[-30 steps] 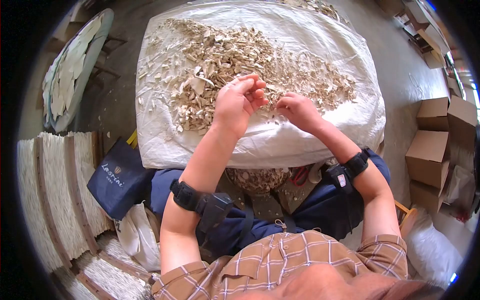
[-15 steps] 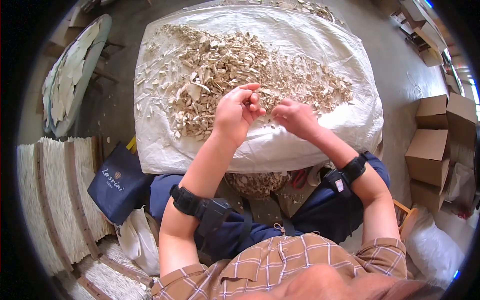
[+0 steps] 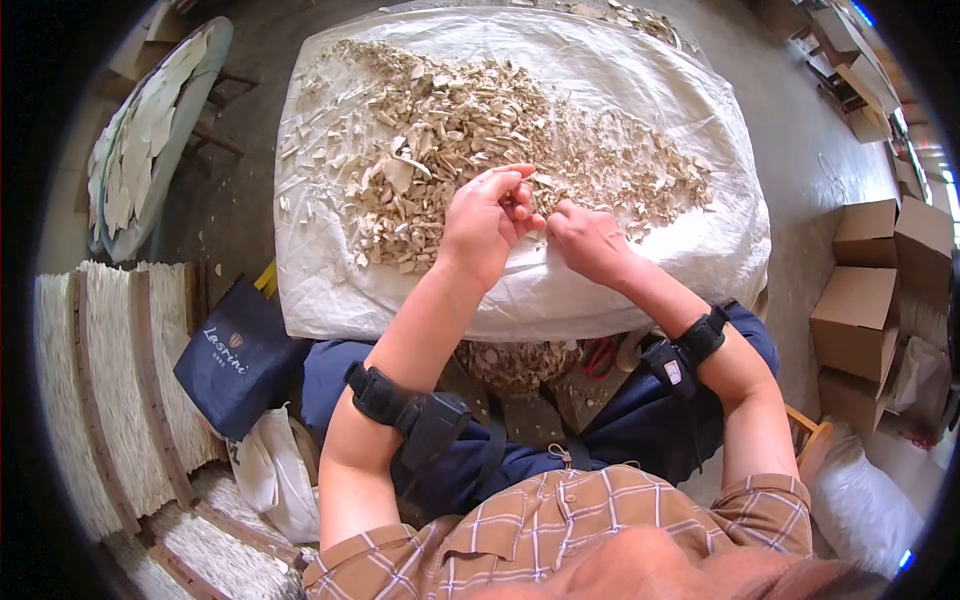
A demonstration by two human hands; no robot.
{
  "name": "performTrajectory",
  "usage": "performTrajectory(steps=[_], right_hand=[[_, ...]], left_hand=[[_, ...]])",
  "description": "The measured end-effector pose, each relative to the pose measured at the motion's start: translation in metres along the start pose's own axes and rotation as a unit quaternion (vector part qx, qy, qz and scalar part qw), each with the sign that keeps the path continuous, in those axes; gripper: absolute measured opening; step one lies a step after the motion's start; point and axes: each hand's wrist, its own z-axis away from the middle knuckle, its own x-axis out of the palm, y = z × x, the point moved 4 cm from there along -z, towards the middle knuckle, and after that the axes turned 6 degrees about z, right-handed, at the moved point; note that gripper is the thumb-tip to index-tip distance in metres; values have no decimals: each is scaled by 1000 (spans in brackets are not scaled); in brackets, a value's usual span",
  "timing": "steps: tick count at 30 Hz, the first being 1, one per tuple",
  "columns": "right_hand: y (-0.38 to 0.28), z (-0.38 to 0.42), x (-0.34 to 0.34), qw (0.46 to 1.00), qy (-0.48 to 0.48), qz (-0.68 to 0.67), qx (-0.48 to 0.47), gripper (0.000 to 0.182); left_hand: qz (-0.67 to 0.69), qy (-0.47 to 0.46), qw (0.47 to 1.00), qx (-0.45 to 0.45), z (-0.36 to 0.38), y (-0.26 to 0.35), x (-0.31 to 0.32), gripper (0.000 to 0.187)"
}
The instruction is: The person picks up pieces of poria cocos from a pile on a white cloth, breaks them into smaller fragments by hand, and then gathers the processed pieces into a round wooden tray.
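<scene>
A wide heap of dried, pale brown and cream chips (image 3: pixel 440 140) lies on a white cloth (image 3: pixel 560 310) spread over the table before me. Above the near edge of the heap, my left hand (image 3: pixel 488 222) is closed loosely, palm turned inward and fingers curled. My right hand (image 3: pixel 590 240) faces it, thumb and fingers pinched together and almost touching the left fingertips. Whatever lies between the fingers is too small or too covered to name. A larger pale flake (image 3: pixel 400 174) rests on the heap left of my hands.
Below the table edge, between my legs, stands a round container of flakes (image 3: pixel 515 365), with red-handled scissors (image 3: pixel 600 358) beside it. A navy bag (image 3: pixel 235 360) and stacked white sheets (image 3: pixel 110 390) are at left. Cardboard boxes (image 3: pixel 855 310) stand at right. An oval rack (image 3: pixel 190 130) holds pale pieces.
My right hand has come slightly left, closer to my left hand, and its fingers have drawn tighter. The view has shifted a little; the heap looks much the same.
</scene>
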Motion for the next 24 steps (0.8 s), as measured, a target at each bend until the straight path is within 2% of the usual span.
performTrajectory(steps=[2, 4, 7, 9, 10, 12, 13, 15, 17, 19, 20, 22, 23, 24], right_hand=[[11, 0, -10, 996, 2, -45, 75, 5], [22, 1, -33, 982, 55, -152, 100, 10], [28, 3, -64, 921, 105, -345, 145, 11], [22, 3, -76, 911, 144, -366, 121, 10], [18, 3, -79, 911, 144, -367, 123, 10], [2, 2, -90, 962, 189, -195, 29, 8], [1, 1, -89, 962, 190, -195, 33, 8], [-4, 0, -89, 972, 207, -106, 1, 6], [-2, -2, -88, 974, 199, -103, -9, 5], [8, -4, -82, 950, 223, -218, -7, 9], [11, -4, -82, 950, 222, -219, -8, 9], [23, -5, -76, 945, 178, -263, 84, 13], [26, -5, -73, 945, 178, -263, 83, 13], [29, -5, -61, 965, 141, -207, 84, 14]], left_hand=[[1, 4, 1000, 1, -3, -3, -1, 18], [4, 9, 1000, 3, -5, -8, -3, 17], [-22, 35, 999, -20, -8, -21, -4, 17], [-59, 42, 995, -73, -10, -36, -4, 18], [-58, 16, 993, -98, -9, -40, -1, 20], [-52, -4, 995, -89, -10, -43, 2, 21], [-43, -25, 996, -78, -11, -43, 6, 22], [-35, -46, 996, -66, -14, -43, 10, 24], [-33, -24, 998, -51, -17, -40, 8, 22], [-19, -4, 999, -40, -19, -37, 5, 21], [-6, 13, 999, -30, -20, -35, 3, 20], [3, 32, 999, -9, -19, -28, 1, 20], [9, 50, 999, 12, -18, -23, 0, 19], [20, 39, 999, 14, -20, -20, -3, 20]])
